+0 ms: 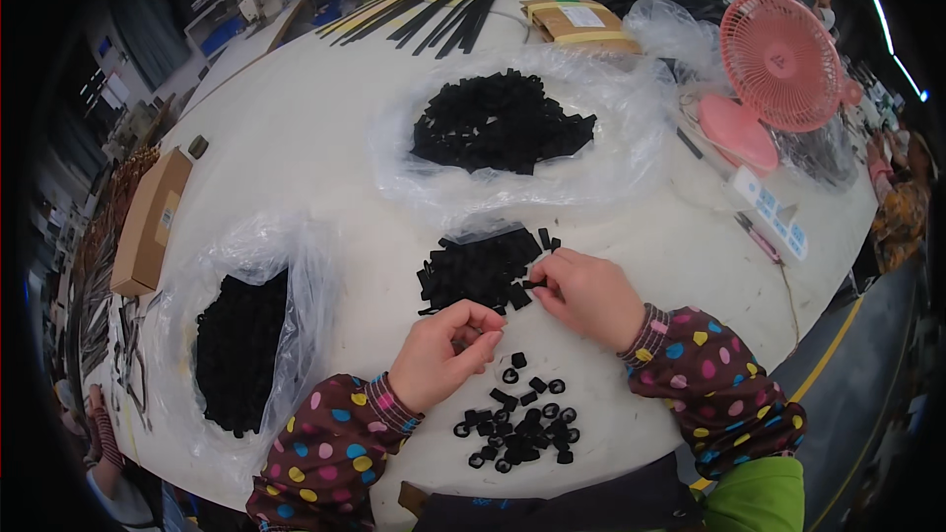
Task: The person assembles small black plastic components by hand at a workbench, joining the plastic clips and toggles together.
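My left hand (445, 357) is closed, thumb and forefinger drawn together above the table; anything between the tips is too small to make out. To its right, my right hand (591, 298) pinches a short black strip (533, 284) at the edge of a loose pile of black strips (475, 271). Below both hands lies a scatter of small black rings (532, 429), some standing on edge and some showing their round openings.
Beyond the pile, a clear plastic bag (631, 172) holds more black pieces; another bag (313, 286) stands at left. A cardboard box (153, 222), a pink fan (778, 59), a power strip (769, 212), pink-handled scissors (757, 238) and long black strips (443, 10) lie around the white table (690, 266).
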The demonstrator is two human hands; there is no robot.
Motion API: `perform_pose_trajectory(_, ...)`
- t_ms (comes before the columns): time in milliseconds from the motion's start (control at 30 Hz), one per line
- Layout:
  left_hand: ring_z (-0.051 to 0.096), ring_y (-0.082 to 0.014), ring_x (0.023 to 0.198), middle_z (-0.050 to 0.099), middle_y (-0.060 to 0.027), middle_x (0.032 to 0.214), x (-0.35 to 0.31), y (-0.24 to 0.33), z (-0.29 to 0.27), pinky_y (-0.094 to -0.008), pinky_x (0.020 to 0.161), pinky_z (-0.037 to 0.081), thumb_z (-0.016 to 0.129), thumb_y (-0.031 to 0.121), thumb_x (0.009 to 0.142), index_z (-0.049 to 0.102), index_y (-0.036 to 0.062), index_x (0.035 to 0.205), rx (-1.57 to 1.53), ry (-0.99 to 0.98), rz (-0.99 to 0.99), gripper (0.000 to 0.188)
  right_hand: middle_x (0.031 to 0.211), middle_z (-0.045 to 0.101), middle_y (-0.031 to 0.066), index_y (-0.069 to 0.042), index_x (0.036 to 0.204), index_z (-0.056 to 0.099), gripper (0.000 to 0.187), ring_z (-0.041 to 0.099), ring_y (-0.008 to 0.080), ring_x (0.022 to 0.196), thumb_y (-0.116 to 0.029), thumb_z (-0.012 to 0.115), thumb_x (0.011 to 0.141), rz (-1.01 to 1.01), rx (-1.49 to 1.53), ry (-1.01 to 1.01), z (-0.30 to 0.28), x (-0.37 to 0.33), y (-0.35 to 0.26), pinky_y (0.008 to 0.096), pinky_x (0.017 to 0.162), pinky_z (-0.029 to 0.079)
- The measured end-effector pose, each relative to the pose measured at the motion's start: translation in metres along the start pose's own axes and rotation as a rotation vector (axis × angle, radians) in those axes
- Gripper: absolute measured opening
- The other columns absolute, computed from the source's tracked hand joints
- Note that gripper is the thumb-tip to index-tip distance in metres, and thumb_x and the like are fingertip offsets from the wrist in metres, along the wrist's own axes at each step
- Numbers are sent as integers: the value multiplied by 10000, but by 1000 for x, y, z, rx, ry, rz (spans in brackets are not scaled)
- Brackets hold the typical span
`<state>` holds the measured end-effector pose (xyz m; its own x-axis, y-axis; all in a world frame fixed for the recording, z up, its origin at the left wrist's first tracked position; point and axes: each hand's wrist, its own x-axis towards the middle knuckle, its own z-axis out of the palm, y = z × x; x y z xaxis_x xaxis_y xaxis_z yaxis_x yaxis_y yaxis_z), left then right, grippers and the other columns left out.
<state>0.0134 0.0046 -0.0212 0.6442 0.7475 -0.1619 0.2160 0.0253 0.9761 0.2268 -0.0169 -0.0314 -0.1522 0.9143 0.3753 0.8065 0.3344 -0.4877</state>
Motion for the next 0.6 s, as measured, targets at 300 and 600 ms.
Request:
perform_pose_trajectory(300, 580, -61, 671, 594, -32, 801, -7, -6, 5, -198, 569, 509, 572, 100, 853, 555, -13, 965, -5, 18, -51, 160, 678, 590, 65, -69, 715, 554, 69, 585, 252, 601, -125, 594, 716, 44, -97, 18, -5, -6, -4, 339, 544, 472)
perform_pose_trajectory(600, 626, -200, 770, 539, -129, 930, -10, 6, 13, -287, 681, 546, 575, -49, 798, 423, -7, 959, -427, 113, 108, 226, 718, 603, 30, -10, 864, 555, 138, 595, 80, 550, -144, 569, 833, 364, 940, -263, -15, -11, -47, 183, 485, 455)
